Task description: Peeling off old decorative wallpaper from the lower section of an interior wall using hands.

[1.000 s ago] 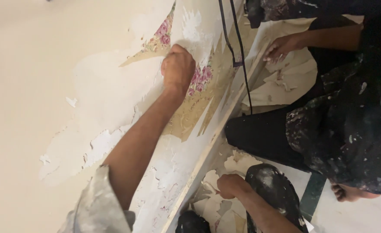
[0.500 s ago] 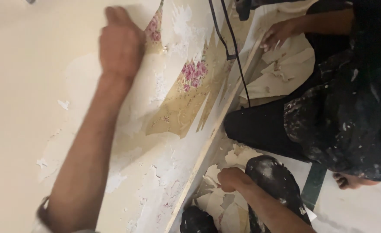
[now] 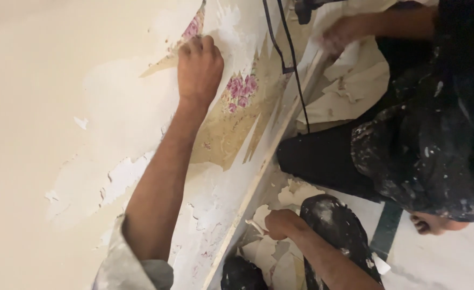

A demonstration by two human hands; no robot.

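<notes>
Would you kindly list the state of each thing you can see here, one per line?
left hand: fisted, pressed against the wall
right hand: closed, low by the baseboard
wall paint: peeled away in patches
floral wallpaper: exposed, torn
baseboard: attached, smeared white
paper scraps: loose on the floor
black cable: hanging down the wall
other person's hand: on a torn sheet

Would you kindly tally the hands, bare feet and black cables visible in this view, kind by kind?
Hands: 3 (left hand, right hand, co-worker's hand)
Bare feet: 1 (bare foot)
Black cables: 2 (cables)
Total: 6
</notes>
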